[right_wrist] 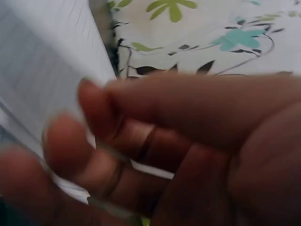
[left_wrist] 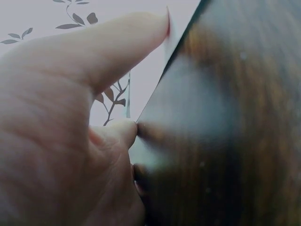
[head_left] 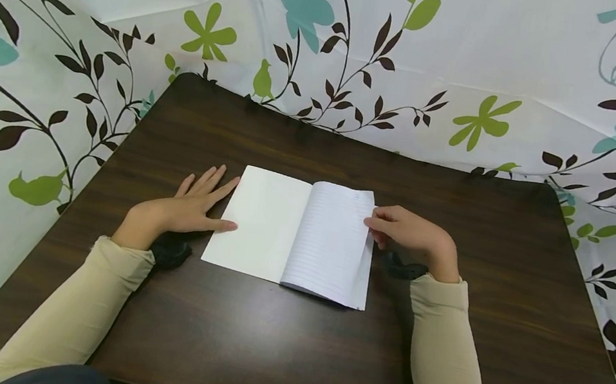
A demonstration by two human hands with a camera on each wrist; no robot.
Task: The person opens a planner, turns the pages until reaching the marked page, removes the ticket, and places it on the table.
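Observation:
An open notebook (head_left: 266, 222) lies on the dark wooden table, its left side blank and white. Its right side shows a lined page (head_left: 331, 240), bowed up slightly with another sheet visible beneath its right edge. My left hand (head_left: 189, 205) rests with fingers spread at the notebook's left edge, thumb and index fingertip on the white side. In the left wrist view, the thumb (left_wrist: 136, 37) lies over the white sheet. With my right hand (head_left: 405, 231) I pinch the lined page's right edge; in the right wrist view the fingers (right_wrist: 70, 146) are curled and blurred beside the page.
The brown table (head_left: 264, 348) extends around the notebook on all sides. Behind it and at the sides hangs a white cloth (head_left: 513, 57) printed with leaves, flowers and birds. A dark strap (head_left: 170, 252) sits at the left wrist, another (head_left: 403, 268) at the right.

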